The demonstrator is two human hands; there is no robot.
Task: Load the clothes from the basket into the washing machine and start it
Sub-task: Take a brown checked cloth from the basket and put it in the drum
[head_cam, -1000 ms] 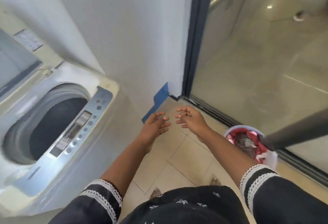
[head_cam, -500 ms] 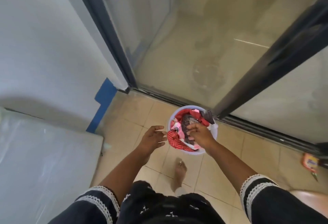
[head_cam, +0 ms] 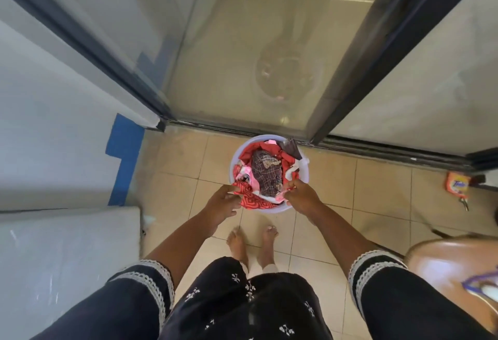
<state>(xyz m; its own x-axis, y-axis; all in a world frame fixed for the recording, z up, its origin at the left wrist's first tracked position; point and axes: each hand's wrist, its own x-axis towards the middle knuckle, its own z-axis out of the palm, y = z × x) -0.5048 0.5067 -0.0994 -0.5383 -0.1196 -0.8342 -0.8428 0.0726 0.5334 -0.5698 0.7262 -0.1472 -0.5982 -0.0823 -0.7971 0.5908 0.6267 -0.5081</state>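
A pale round basket (head_cam: 305,169) is sitting on the tiled floor (head_cam: 175,161) just before a glass sliding door (head_cam: 242,56), heaped with red, pink and checked clothes (head_cam: 265,175). The left hand (head_cam: 223,202) is pinching a red patterned piece at the near rim; the right hand (head_cam: 301,195) is gripping cloth there too, it seems. An orange packet (head_cam: 457,185) is lying to the right, its blurred label perhaps reading "Tide".

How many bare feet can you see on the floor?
2. The left foot and the right foot stand side by side on the tiles, just behind the basket of clothes, between the person's arms. The dark dress covers both heels.
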